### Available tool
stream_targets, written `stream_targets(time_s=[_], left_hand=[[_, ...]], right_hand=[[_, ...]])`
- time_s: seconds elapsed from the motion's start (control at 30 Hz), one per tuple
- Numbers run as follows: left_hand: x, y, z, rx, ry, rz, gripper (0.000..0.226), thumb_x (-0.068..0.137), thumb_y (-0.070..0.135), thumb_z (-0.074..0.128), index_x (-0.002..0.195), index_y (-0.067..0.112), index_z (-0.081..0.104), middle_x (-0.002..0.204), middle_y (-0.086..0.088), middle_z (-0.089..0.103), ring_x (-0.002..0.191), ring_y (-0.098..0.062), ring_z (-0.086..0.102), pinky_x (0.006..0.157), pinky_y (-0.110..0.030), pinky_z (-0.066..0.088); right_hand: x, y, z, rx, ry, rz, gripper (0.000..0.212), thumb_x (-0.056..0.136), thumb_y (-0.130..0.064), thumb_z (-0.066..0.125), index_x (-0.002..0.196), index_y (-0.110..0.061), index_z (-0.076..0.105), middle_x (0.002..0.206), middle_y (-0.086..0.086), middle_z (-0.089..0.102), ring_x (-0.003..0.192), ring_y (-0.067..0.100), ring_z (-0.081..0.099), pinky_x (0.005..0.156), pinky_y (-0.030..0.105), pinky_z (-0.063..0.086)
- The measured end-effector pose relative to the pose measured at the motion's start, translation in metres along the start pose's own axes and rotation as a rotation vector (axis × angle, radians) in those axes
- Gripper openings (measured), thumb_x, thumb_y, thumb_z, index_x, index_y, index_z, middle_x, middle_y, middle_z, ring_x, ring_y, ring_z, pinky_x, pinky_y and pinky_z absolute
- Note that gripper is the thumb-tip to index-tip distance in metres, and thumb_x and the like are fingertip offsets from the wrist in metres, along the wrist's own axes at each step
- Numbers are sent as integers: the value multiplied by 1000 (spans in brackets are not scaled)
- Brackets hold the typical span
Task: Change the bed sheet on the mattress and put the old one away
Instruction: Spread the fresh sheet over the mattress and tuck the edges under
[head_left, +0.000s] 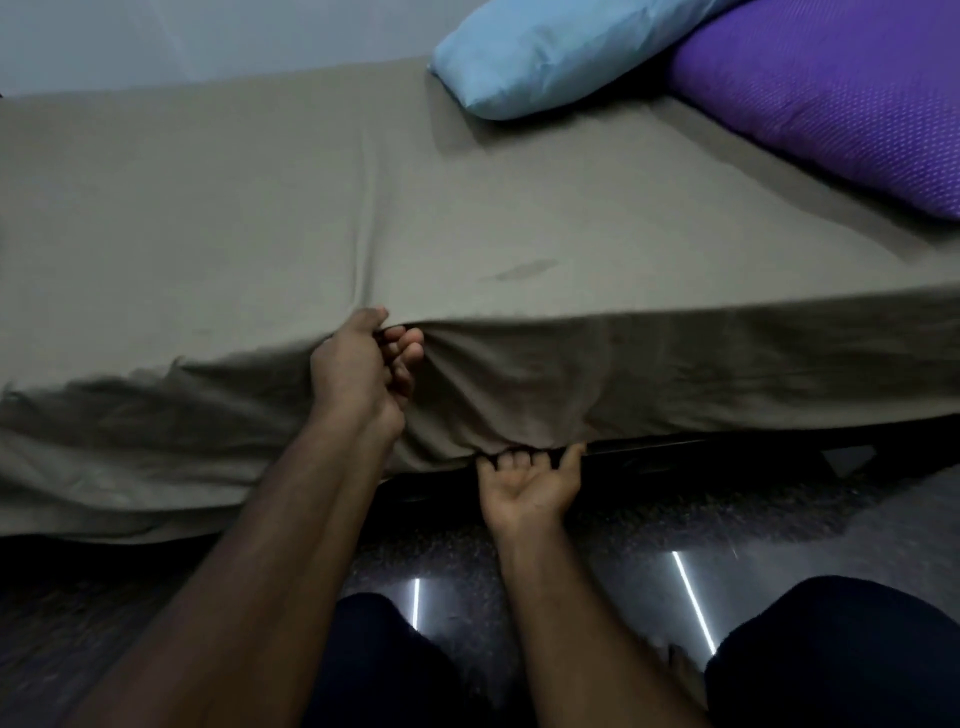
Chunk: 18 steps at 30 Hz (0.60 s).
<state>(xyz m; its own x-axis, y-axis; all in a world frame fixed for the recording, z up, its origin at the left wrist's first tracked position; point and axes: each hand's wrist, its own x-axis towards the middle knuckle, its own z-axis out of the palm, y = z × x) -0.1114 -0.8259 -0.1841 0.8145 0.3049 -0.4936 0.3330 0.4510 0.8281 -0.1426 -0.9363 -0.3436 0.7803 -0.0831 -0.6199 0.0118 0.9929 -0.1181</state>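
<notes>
We see a taupe bed sheet covering the mattress and hanging over its near edge. Our left hand pinches a fold of it at that top edge. Our right hand, palm up, curls its fingers around the hem below. A light blue pillow and a purple pillow lie toward the bed's far right corner.

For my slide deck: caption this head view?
Left hand grips the grey-brown sheet at the mattress edge; right hand tucks its hem underneath.
</notes>
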Motion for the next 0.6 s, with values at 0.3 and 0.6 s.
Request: stream_targets(time_s=[0.3, 0.6], left_hand=[[-2, -12, -33, 91, -174, -31, 33, 100, 40, 53, 82, 14, 61, 65, 0, 73, 47, -10, 62, 40, -15, 39], [45, 47, -162, 35, 27, -7, 47, 94, 58, 56, 92, 11, 61, 75, -3, 74, 51, -12, 70, 38, -14, 39]], right_hand=[[-49, 53, -22, -265, 93, 101, 68, 102, -53, 41, 145, 0, 44, 148, 23, 47, 128, 34, 52, 108, 45, 40], [-45, 94, 19, -171, 126, 112, 89, 96, -65, 44, 154, 0, 25, 161, 18, 27, 150, 31, 26, 123, 49, 21]])
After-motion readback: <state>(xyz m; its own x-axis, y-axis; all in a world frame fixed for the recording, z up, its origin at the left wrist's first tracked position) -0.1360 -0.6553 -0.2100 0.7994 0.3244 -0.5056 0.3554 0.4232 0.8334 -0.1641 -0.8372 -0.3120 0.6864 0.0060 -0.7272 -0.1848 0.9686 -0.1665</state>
